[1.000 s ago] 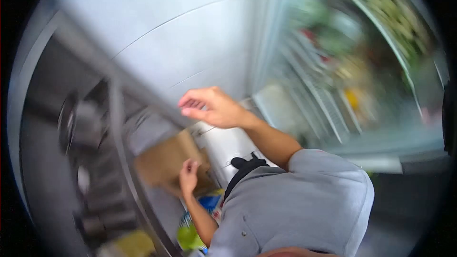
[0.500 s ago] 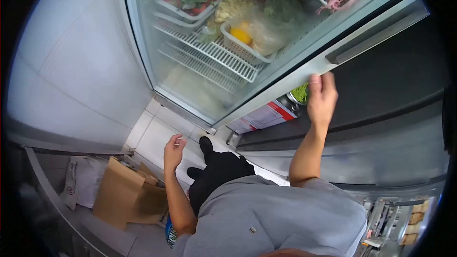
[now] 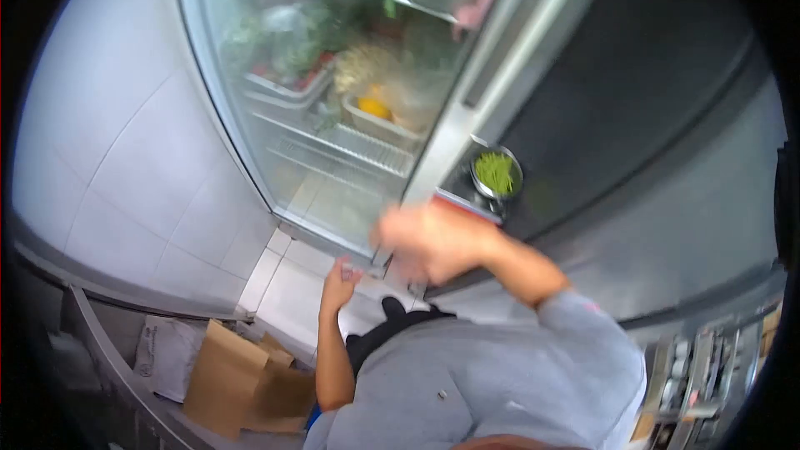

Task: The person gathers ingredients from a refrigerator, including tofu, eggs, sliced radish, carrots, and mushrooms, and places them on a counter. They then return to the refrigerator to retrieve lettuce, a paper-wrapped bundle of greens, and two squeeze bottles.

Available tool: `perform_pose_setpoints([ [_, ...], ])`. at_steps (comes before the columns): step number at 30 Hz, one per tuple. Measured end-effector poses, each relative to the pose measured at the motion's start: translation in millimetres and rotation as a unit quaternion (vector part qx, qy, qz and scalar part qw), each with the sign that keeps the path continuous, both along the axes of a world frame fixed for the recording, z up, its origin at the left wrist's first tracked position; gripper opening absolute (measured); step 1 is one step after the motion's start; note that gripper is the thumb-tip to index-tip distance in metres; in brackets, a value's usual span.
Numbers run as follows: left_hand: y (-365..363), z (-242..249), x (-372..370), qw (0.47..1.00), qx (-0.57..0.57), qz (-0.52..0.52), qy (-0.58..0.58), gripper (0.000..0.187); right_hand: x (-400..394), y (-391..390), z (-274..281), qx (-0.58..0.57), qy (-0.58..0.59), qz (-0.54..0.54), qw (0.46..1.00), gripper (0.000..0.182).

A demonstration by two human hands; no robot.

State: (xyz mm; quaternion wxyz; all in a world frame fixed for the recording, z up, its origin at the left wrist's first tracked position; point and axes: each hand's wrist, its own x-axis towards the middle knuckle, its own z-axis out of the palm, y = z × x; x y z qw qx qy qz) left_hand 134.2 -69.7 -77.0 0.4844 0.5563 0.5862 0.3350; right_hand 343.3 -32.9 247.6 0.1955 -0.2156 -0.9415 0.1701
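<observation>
My right hand (image 3: 433, 240) is smeared by motion in front of the lower edge of the glass fridge door (image 3: 333, 175); whether its fingers hold anything cannot be made out. Lower and to the left, my left hand (image 3: 340, 285) hangs over the tiled floor with fingers partly curled and apart, nothing in it. Behind the closed glass are a basket with a yellow item (image 3: 373, 108), leafy vegetables (image 3: 287, 33) and wire shelves (image 3: 358, 148). Right of the door, a metal bowl of cut green vegetables (image 3: 496, 173) rests on a box.
An opened cardboard box (image 3: 225, 375) and a white sack (image 3: 169, 356) lie at the lower left. A dark metal surface (image 3: 633, 108) extends along the right. Racks with small items (image 3: 700, 367) stand at the lower right. A tiled wall (image 3: 108, 133) is on the left.
My right hand has left the door's handle side and moved down and left. My left hand has shifted slightly right and down. The view has turned, showing more of the green vegetables' bowl.
</observation>
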Motion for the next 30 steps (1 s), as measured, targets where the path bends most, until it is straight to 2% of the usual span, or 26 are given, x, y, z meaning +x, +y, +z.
perform_pose_setpoints([
  [2,12.4,14.4,-5.2,0.996,0.049,0.071,0.012,0.051,19.5,24.8,13.6,0.039,0.118,-0.1,0.987,0.033],
  [3,19.6,19.6,-15.2,0.995,0.066,0.076,0.019,0.051,41.9,23.6,18.3,-0.028,0.076,-0.072,0.994,0.034],
  [4,6.2,16.1,-26.3,0.991,0.046,0.123,0.029,0.051,60.3,18.5,19.9,-0.11,-0.08,-0.156,0.978,0.034],
  [5,-11.9,5.6,-35.7,0.985,0.021,0.168,0.038,0.05,62.7,14.0,14.9,-0.123,-0.012,-0.279,0.952,0.035],
  [6,-24.2,-25.8,-51.8,0.983,-0.018,0.176,0.055,0.049,63.2,10.0,8.5,-0.134,0.055,-0.399,0.905,0.035],
  [8,-32.5,-67.8,-65.8,0.975,-0.088,0.186,0.082,0.047,77.3,32.5,-14.3,-0.015,0.091,-0.423,0.901,0.038],
  [9,-38.1,-75.8,-68.9,0.968,-0.131,0.187,0.103,0.045,73.3,34.9,-19.5,-0.013,0.142,-0.312,0.939,0.044],
  [10,-40.6,-79.8,-68.0,0.968,-0.124,0.191,0.103,0.045,62.4,27.8,-13.1,-0.063,0.117,-0.345,0.929,0.049],
  [13,-39.7,-91.4,-50.4,0.975,-0.109,0.193,0.03,0.043,71.0,35.0,-23.5,-0.065,0.159,-0.285,0.943,0.048],
  [15,-28.3,-97.3,-29.5,0.984,-0.106,0.141,0.021,0.044,80.2,37.5,-28.5,-0.154,0.191,-0.232,0.941,0.04],
  [16,-25.9,-83.3,-15.6,0.985,-0.103,0.136,0.022,0.044,84.3,39.1,-31.7,-0.151,0.192,-0.236,0.94,0.04],
  [18,-20.0,-55.5,9.1,0.962,-0.202,0.075,-0.167,0.049,86.6,42.4,-36.4,-0.208,0.211,-0.214,0.931,0.034],
  [20,-17.8,-76.2,22.5,0.958,-0.232,0.042,-0.165,0.055,87.0,40.6,-34.9,-0.221,0.231,-0.202,0.926,0.029],
  [22,-20.2,-95.8,26.8,0.953,-0.257,0.007,-0.158,0.062,88.9,38.9,-41.1,-0.251,0.191,-0.139,0.939,0.029],
  [23,-24.2,-103.7,28.1,0.963,-0.259,-0.016,-0.076,0.071,83.5,30.2,-32.9,-0.274,0.158,-0.123,0.941,0.036],
  [24,-30.1,-111.9,28.2,0.965,-0.26,-0.037,0.006,0.08,76.7,21.5,-29.1,-0.25,0.128,-0.093,0.955,0.034],
  [25,-36.1,-118.3,25.7,0.966,-0.254,-0.035,0.016,0.089,67.1,8.3,-15.7,-0.266,0.079,-0.065,0.958,0.036],
  [26,-41.7,-124.9,21.9,0.968,-0.247,-0.032,0.026,0.098,60.5,2.8,-27.7,-0.271,0.031,-0.036,0.961,0.043],
  [28,-54.1,-159.8,11.6,0.983,-0.172,0.014,0.067,0.101,38.0,-15.2,-33.4,-0.29,0.042,0.07,0.954,0.057],
  [29,-63.5,-154.0,7.2,0.988,-0.15,0.041,0.003,0.104,25.7,-21.0,-35.0,-0.287,-0.022,0.13,0.949,0.067],
  [30,-71.8,-148.5,2.6,0.992,-0.106,0.066,-0.009,0.1,9.8,-32.4,-34.8,-0.305,-0.028,0.184,0.934,0.073],
])
